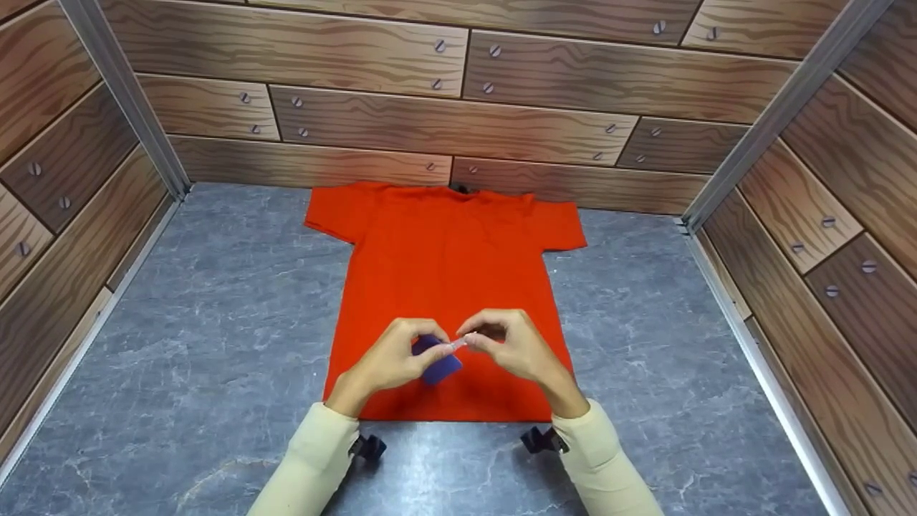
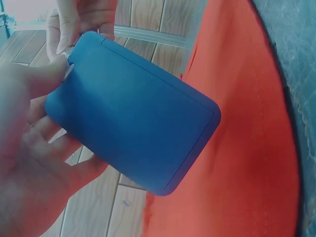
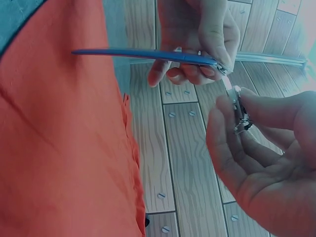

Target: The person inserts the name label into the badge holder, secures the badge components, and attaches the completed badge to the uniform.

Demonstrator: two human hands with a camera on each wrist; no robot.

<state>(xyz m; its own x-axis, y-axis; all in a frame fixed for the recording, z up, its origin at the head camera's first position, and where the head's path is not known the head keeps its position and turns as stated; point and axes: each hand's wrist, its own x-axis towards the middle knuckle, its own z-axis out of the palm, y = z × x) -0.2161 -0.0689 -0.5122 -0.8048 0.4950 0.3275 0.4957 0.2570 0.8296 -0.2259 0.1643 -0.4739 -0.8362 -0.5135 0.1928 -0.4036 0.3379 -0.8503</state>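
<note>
Between thumb and fingers, my left hand (image 1: 392, 357) pinches the top end of a flat blue badge holder (image 1: 443, 369). In the left wrist view the badge holder (image 2: 138, 118) shows its broad plain face with rounded corners; the right wrist view has it nearly edge-on. A short clear strap (image 3: 227, 84) runs from its end to a small metal badge clip (image 3: 240, 104). My right hand (image 1: 517, 345) pinches that clip between thumb and fingertips. Both hands are above the lower part of a red T-shirt (image 1: 451, 265), which lies spread out flat.
The shirt lies on a grey marbled surface (image 1: 215, 322), its collar toward the back wall (image 1: 401, 122). Wood-patterned panels stand at the back and both sides, with metal rails (image 1: 774, 107) at the corners. A small dark object (image 1: 460, 188) sits by the collar.
</note>
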